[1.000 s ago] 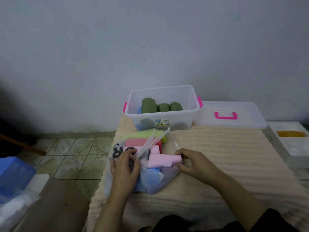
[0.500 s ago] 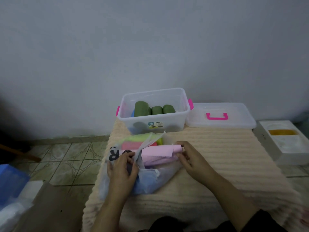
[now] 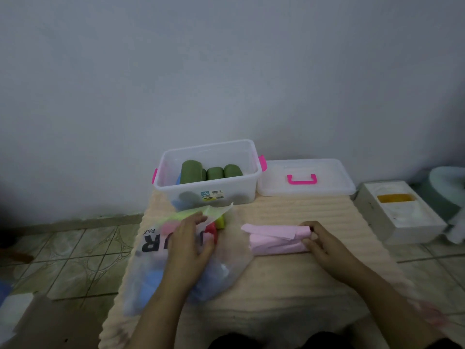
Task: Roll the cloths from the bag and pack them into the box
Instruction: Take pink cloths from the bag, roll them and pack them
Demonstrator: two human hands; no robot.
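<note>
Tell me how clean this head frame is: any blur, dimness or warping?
Head view: dim, flat light, no glare; the pink cloth under the right hand is fairly sharp; the left hand on the bag is softer; the lower right corner smears; wide-angle bending tilts the box.

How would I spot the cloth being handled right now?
Find the clear plastic box at the wall, then look nearer, on the cream mat. The pink cloth lies right of the plastic bag, its end held by the right hand; the only cloth outside bag and box.
</note>
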